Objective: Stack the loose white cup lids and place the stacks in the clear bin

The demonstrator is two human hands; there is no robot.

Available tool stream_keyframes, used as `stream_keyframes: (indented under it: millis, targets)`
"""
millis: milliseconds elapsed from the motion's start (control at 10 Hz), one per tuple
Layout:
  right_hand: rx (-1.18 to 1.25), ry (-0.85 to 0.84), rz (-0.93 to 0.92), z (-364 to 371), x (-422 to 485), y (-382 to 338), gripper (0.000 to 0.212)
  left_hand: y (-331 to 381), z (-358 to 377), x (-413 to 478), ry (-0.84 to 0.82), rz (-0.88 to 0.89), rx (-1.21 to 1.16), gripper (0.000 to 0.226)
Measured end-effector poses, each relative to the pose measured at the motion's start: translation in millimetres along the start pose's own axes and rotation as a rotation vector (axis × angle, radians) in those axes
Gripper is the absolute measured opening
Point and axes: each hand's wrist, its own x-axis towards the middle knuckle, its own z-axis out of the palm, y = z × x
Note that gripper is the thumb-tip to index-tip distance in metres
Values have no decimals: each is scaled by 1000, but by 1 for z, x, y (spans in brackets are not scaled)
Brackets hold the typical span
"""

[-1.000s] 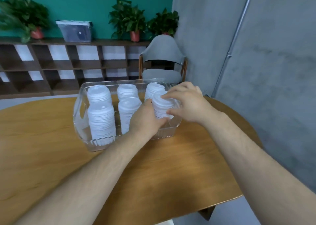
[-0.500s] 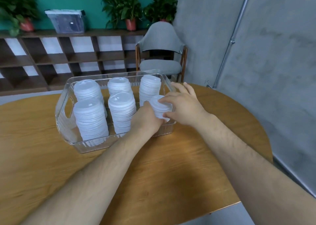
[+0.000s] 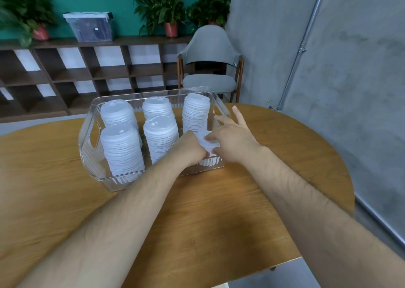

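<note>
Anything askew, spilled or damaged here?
Nothing stands out. Five tall lid stacks stand upright in the clear bin; the left hand and right hand hold a shorter stack in its near right corner.

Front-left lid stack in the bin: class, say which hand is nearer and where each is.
Left. The left hand is right of the front-left lid stack, past the front middle stack; the right hand is farther right, across the short stack both hold.

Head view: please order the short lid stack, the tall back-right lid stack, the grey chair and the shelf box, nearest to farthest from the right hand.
1. Short lid stack: held by the right hand, front right.
2. Tall lid stack: just behind it, back right.
3. Grey chair: beyond the table.
4. Shelf box: far left.
</note>
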Motion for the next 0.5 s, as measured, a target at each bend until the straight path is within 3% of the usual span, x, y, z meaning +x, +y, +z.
stream_keyframes:
  millis: [100, 200, 400, 500]
  targets:
    - [24, -48, 11, -2, -2, -1, 47, -5, -1, -12, 25, 22, -6, 22]
    - [17, -67, 12, -5, -8, -5, 46, -7, -2, -30, 86, 67, 24, 42]
    - [95, 193, 27, -6, -30, -13, 37, -2, -9, -49, 117, 151, 36, 51]
    - [110, 311, 32, -14, -39, -18, 31, 3, -15, -58, 162, 163, 42, 40]
